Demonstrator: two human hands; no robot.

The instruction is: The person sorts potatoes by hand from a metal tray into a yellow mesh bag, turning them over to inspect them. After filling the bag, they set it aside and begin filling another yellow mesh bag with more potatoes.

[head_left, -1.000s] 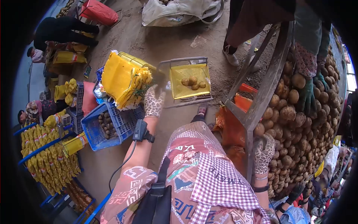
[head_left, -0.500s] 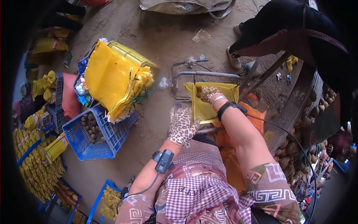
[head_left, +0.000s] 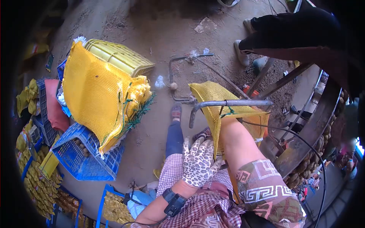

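The left hand [head_left: 198, 161], in a spotty leopard-print glove, is closest to us. Its fingers are spread a little and press on the near edge of the yellow net bag [head_left: 222, 108] (a soft, holey mesh sack). The right hand is hidden: the bare arm goes down into the bag's open mouth, so I cannot tell what those fingers do. The bag hangs on a bent grey metal pipe frame [head_left: 228, 103], just in front of the person's knees. What is inside the bag cannot be seen. To the left sits a blue plastic crate [head_left: 81, 159] with holes in its sides, and a big heap of yellow net sacks [head_left: 97, 91] covers part of it. Farther off, another person's dark trousers and pale shoe [head_left: 239, 51] are cut off at the top.
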